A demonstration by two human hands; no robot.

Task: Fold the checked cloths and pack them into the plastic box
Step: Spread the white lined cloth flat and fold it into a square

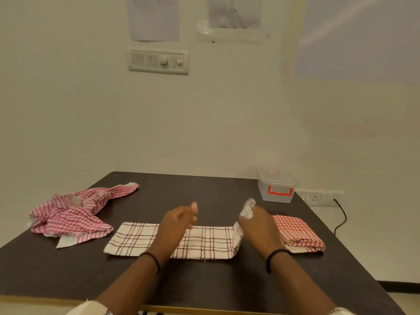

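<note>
A cream cloth with brown checks (136,238) lies folded into a long strip across the middle of the dark table (204,192). My right hand (256,223) grips the strip's right end and lifts it off the table. Over the strip's middle hovers my left hand (179,220), fingers loosely curled and holding nothing. A folded red-and-white checked cloth (300,233) lies just right of my right hand. A crumpled red-and-white checked cloth (75,212) is heaped at the left. The clear plastic box (277,187) with a red handle stands lidded at the far right corner.
The table meets the wall at the back. A wall socket (318,197) with a black cable sits just right of the box. The near table edge runs along the bottom of the view.
</note>
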